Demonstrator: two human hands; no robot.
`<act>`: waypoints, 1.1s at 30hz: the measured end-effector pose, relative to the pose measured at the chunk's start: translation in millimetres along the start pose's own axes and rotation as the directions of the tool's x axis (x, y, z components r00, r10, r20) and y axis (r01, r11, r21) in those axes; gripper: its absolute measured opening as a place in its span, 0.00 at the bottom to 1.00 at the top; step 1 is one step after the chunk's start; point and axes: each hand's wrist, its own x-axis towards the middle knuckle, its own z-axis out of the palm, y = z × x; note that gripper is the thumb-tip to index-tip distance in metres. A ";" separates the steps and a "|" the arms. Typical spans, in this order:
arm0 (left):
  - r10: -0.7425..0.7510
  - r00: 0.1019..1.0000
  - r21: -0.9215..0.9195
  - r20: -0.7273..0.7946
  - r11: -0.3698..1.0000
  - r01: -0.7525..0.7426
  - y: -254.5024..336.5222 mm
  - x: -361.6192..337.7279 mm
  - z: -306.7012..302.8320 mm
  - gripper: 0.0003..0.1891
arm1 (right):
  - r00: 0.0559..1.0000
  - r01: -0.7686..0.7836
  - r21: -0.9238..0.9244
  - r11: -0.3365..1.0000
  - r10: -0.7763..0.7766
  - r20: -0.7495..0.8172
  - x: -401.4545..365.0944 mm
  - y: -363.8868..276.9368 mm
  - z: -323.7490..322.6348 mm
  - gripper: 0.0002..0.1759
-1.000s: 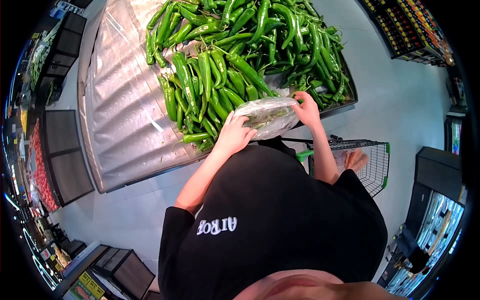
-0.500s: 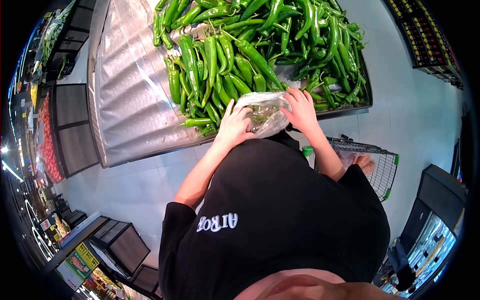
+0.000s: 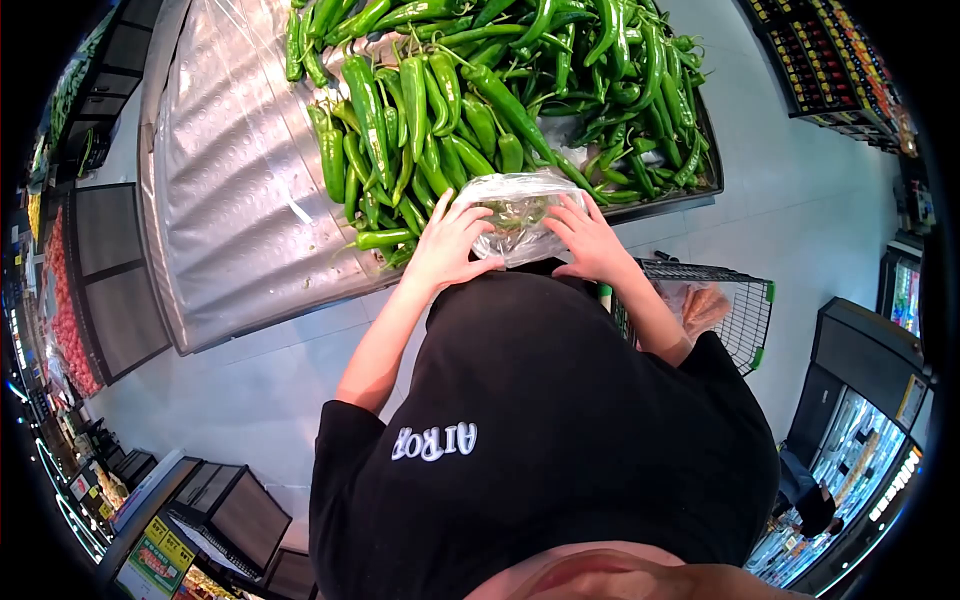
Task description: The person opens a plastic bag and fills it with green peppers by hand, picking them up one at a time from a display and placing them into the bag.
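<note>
A clear plastic bag (image 3: pixel 518 222) is held between my two hands at the near edge of the pepper display, with some green showing through it. My left hand (image 3: pixel 452 244) grips the bag's left side, fingers curled over its rim. On the right side, my right hand (image 3: pixel 590 240) has its fingers bent over the edge and the thumb lower down. Long green peppers (image 3: pixel 430 120) lie heaped just beyond the bag, the closest ones right beside my left fingers.
Bare ribbed silver lining (image 3: pixel 230 190) covers the display's left part. A shopping cart (image 3: pixel 735 315) holding a bagged item stands to my right. Dark crates (image 3: pixel 120 285) stand at the left, near red produce. A person (image 3: pixel 815 505) is at the lower right by lit shelves.
The bag's mouth looks wider and rounder, with my hands slightly further apart around it. The display, peppers and cart have shifted left and up in view as the camera moved.
</note>
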 end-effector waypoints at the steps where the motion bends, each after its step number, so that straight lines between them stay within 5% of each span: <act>1: 0.021 1.000 -0.002 0.022 1.000 -0.021 -2.1 -1.4 -0.7 0.27 | 0.999 -0.020 -0.083 0.996 0.024 0.040 -5.2 7.9 9.5 0.36; 2: 0.045 0.998 -0.001 0.044 0.999 -0.045 -4.0 -2.2 -1.3 0.27 | 0.998 -0.029 -0.167 0.985 0.021 -0.051 -8.8 21.4 29.5 0.27; 5: 0.106 0.985 0.137 0.135 0.983 -0.124 -19.2 0.1 7.7 0.24 | 0.990 -0.138 0.011 0.990 0.138 0.025 -5.7 54.3 32.7 0.17; 7: 0.151 0.986 0.031 0.073 0.988 -0.154 -23.1 7.0 8.3 0.20 | 0.953 -0.067 0.302 0.951 0.151 -0.263 3.1 51.9 0.4 0.09; 9: 0.106 0.994 -0.193 -0.035 0.975 -0.110 -23.7 20.7 8.6 0.17 | 0.939 -0.137 0.608 0.782 0.298 -0.171 2.8 73.0 -20.7 0.08; 10: 0.036 0.997 -0.305 -0.064 0.951 -0.054 -14.6 36.5 2.0 0.13 | 0.896 -0.118 0.844 0.523 0.422 -0.136 2.3 79.5 -26.8 0.08; 11: -0.312 0.946 -0.495 0.087 0.811 0.312 12.8 51.8 -18.8 0.11 | 0.851 -0.056 0.977 0.204 0.522 -0.061 2.4 86.1 -32.9 0.08; 13: -0.384 0.922 -0.884 0.043 0.415 0.214 2.1 82.8 6.3 0.12 | 0.805 0.024 0.999 0.025 0.592 -0.034 3.5 110.7 -39.0 0.09; 14: -0.405 0.909 -0.986 0.099 0.079 0.143 5.1 99.4 12.1 0.12 | 0.721 0.076 0.994 -0.074 0.693 -0.004 10.0 108.8 -39.0 0.10; 15: -0.444 0.846 -0.954 0.295 -0.182 0.237 12.2 111.5 5.5 0.11 | 0.626 0.142 0.976 -0.163 0.779 0.039 17.0 106.5 -40.1 0.11; 16: -0.417 0.825 -0.889 0.382 -0.411 0.204 3.4 127.5 22.6 0.10 | 0.633 0.205 0.942 -0.266 0.770 0.080 17.0 121.9 -25.6 0.13; 17: -0.368 0.805 -0.770 0.465 -0.617 0.163 -3.7 139.8 40.0 0.08 | 0.754 0.262 0.817 -0.514 0.637 0.159 12.6 136.1 -11.7 0.13; 19: -0.327 0.848 -0.715 0.417 -0.695 0.084 1.4 144.5 39.1 0.06 | 0.878 0.305 0.584 -0.753 0.459 0.134 12.1 136.7 -10.6 0.14; 21: -0.187 0.917 -0.598 0.352 -0.798 0.067 -12.8 145.8 48.6 0.06 | 0.700 0.399 0.639 -0.657 0.669 0.251 6.1 129.8 -12.2 0.14; 23: -0.358 0.817 -0.702 0.451 -0.708 0.078 16.8 145.7 11.9 0.07 | 0.601 0.415 0.665 -0.621 0.736 0.312 1.2 123.9 -12.0 0.14; 25: -0.461 0.735 -0.738 0.497 -0.670 0.079 37.9 145.9 -10.3 0.07 | 0.636 0.438 0.639 -0.632 0.720 0.276 -6.5 124.6 -9.0 0.14; 27: -0.407 0.799 -0.728 0.443 -0.684 0.055 32.3 144.0 -7.9 0.10 | 0.675 0.453 0.616 -0.644 0.699 0.234 -13.3 133.5 -8.5 0.13; 28: -0.384 0.817 -0.712 0.431 -0.701 0.046 21.1 143.8 -0.4 0.12 | 0.917 0.369 0.467 -0.803 0.397 -0.043 -18.6 146.4 -0.8 0.17; 30: -0.412 0.795 -0.705 0.444 -0.709 0.026 21.3 145.4 -1.5 0.22 | 0.729 0.431 0.632 -0.644 0.661 0.177 -8.6 138.9 -5.0 0.18; 31: -0.237 0.885 -0.607 0.401 -0.792 0.063 2.5 143.2 9.0 0.24 | 0.582 0.424 0.714 -0.557 0.772 0.257 -2.8 124.3 -18.0 0.18; 33: -0.264 0.895 -0.616 0.360 -0.788 0.016 8.5 141.5 -1.1 0.22 | 0.666 0.443 0.694 -0.568 0.727 0.170 -3.0 119.4 -27.0 0.22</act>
